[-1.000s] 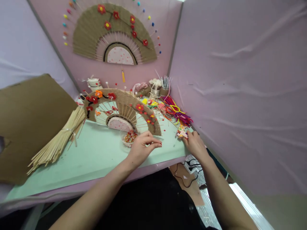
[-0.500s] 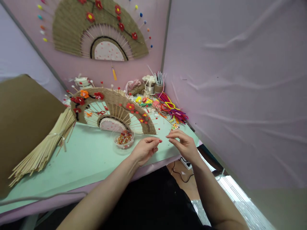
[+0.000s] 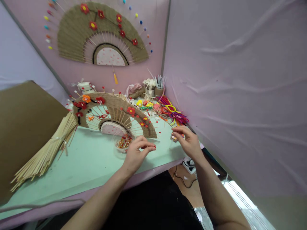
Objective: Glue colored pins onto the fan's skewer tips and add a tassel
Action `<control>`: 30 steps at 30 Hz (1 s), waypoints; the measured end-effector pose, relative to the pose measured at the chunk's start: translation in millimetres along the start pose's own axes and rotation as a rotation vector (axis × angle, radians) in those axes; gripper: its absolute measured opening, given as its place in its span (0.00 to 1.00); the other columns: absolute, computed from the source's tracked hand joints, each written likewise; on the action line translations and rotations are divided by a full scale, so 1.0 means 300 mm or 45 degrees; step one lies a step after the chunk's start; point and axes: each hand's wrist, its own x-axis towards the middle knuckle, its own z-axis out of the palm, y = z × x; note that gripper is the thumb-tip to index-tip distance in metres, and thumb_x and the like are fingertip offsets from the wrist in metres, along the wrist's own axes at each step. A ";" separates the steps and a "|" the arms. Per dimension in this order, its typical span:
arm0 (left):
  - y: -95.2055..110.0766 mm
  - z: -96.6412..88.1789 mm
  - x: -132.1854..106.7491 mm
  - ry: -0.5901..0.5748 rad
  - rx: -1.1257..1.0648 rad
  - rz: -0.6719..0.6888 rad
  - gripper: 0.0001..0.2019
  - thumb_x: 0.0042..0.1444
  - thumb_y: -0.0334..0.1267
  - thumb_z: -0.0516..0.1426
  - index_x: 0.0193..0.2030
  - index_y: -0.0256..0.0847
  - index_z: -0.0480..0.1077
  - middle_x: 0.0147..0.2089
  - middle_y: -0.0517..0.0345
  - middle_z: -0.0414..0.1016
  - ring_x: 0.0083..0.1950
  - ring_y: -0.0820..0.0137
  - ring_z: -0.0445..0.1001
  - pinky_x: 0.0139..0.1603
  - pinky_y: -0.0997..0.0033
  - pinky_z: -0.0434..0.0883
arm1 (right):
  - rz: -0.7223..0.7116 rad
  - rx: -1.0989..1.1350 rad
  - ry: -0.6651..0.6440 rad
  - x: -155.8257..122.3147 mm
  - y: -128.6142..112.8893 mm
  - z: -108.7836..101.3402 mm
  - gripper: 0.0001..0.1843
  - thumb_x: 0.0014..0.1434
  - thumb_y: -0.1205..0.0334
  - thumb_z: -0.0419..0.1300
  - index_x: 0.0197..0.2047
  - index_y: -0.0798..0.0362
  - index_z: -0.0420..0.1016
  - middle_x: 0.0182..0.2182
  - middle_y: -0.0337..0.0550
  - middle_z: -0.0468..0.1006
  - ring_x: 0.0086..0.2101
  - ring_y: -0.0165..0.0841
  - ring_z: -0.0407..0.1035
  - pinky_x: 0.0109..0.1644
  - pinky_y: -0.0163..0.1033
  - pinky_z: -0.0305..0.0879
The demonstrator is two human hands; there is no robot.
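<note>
My left hand (image 3: pixel 136 155) is closed in a pinch, with a small red bead (image 3: pixel 155 147) at its fingertips. Across a gap, my right hand (image 3: pixel 189 142) also pinches; what its fingertips hold is too small to make out. A thin line runs up and left from near those fingertips. Just beyond my left hand is a clear round tub (image 3: pixel 115 145) of red and amber beads. Behind it stands a woven fan (image 3: pixel 115 101) with red and orange flowers, thin ribs and bead-tipped sticks. A small multicoloured patterned item (image 3: pixel 174 137) lies partly behind my right hand.
Bundled pale sticks (image 3: pixel 48 153) lean by a brown board (image 3: pixel 26 127) at left. Colourful pipe cleaners (image 3: pixel 176 113) lie at the table's back right, near a cup of clear sticks (image 3: pixel 159 91). A larger fan (image 3: pixel 72 40) hangs on the wall.
My left hand has drawn slightly left and turned palm down, its red bead still at the fingertips. My right hand has shifted a little right, widening the gap. The view has tilted up slightly.
</note>
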 end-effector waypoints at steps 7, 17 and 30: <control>0.001 0.015 -0.002 0.059 0.070 0.070 0.02 0.50 0.39 0.65 0.30 0.48 0.81 0.29 0.56 0.68 0.36 0.66 0.66 0.42 0.67 0.61 | -0.034 0.199 -0.297 0.269 -0.121 0.033 0.13 0.58 0.54 0.61 0.44 0.51 0.77 0.42 0.44 0.80 0.42 0.35 0.73 0.48 0.42 0.69; 0.010 0.117 0.100 -0.108 0.006 0.027 0.02 0.46 0.40 0.67 0.26 0.47 0.79 0.29 0.53 0.70 0.39 0.63 0.63 0.44 0.65 0.59 | 0.278 0.205 0.015 -0.014 0.019 -0.025 0.12 0.58 0.52 0.61 0.39 0.52 0.78 0.35 0.44 0.80 0.35 0.35 0.73 0.41 0.41 0.70; 0.016 0.229 -0.005 -0.051 -1.686 -1.207 0.09 0.45 0.31 0.69 0.32 0.31 0.74 0.26 0.61 0.67 0.26 0.81 0.63 0.26 0.82 0.61 | 0.083 0.494 -0.097 -0.145 0.019 0.056 0.10 0.57 0.60 0.64 0.44 0.47 0.75 0.40 0.43 0.72 0.38 0.33 0.67 0.44 0.41 0.66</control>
